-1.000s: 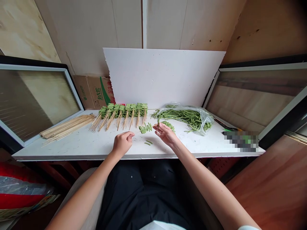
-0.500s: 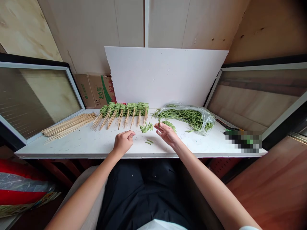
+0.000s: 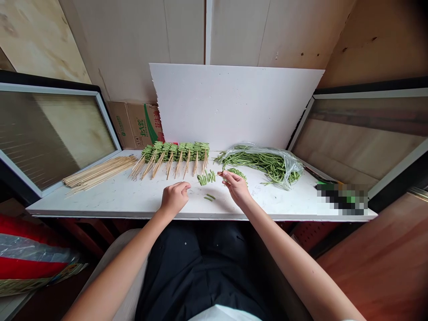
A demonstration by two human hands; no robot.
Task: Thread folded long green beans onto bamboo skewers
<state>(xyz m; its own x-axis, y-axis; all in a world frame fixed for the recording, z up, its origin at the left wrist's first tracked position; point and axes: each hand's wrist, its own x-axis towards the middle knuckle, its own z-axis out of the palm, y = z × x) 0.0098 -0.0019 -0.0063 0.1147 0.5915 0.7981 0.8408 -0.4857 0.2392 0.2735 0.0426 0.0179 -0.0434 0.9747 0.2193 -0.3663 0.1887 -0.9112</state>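
My left hand [image 3: 174, 198] rests on the white table [image 3: 127, 200], fingers curled in a pinch on a thin bamboo skewer that carries several short green bean pieces [image 3: 206, 178] side by side. To the right of those pieces, my right hand [image 3: 236, 186] pinches one small bean piece at its fingertips. A small heap of cut bean pieces [image 3: 240, 173] lies just behind my right hand. Two loose pieces [image 3: 210, 197] lie on the table between my hands.
A row of finished bean skewers [image 3: 175, 155] lies at the back, with a pile of bare skewers [image 3: 100, 173] to the left. A plastic bag of long beans [image 3: 267, 162] sits on the right. Behind stand a white foam board [image 3: 234, 107] and a cardboard box [image 3: 133, 125].
My right hand's fingers, spread a second ago, have closed into a pinch next to the threaded pieces. My left hand has hardly moved.
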